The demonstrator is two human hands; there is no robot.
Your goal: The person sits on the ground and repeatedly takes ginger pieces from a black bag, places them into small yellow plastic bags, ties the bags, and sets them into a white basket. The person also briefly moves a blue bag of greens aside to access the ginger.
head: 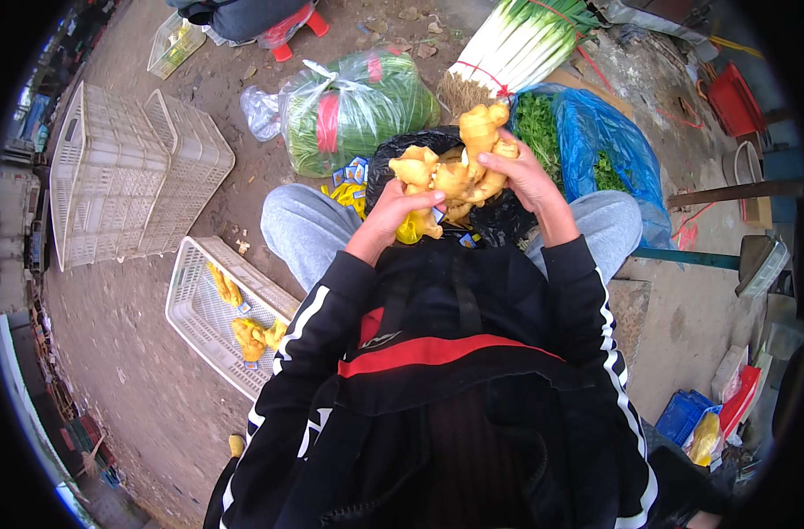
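Note:
Both hands hold pieces of ginger root above a black plastic bag (395, 149) between my knees. My left hand (394, 215) grips a knobbly ginger root (415, 166) at its lower side, with a yellow mesh net (410, 228) beneath the fingers. My right hand (527, 173) grips a larger branching ginger root (479, 132), thumb across its front. The two roots meet or overlap in the middle; whether they are joined I cannot tell. More ginger lies in the bag below. Yellow nets with blue-and-white tags (352, 173) lie at the bag's left edge.
A white plastic crate (197, 317) with netted ginger stands at my left, stacked crates (111, 178) beyond it. Ahead lie a wrapped bundle of green vegetables (355, 112) and tied leeks or scallions (507, 49). A blue bag (593, 139) of leafy greens is by my right knee.

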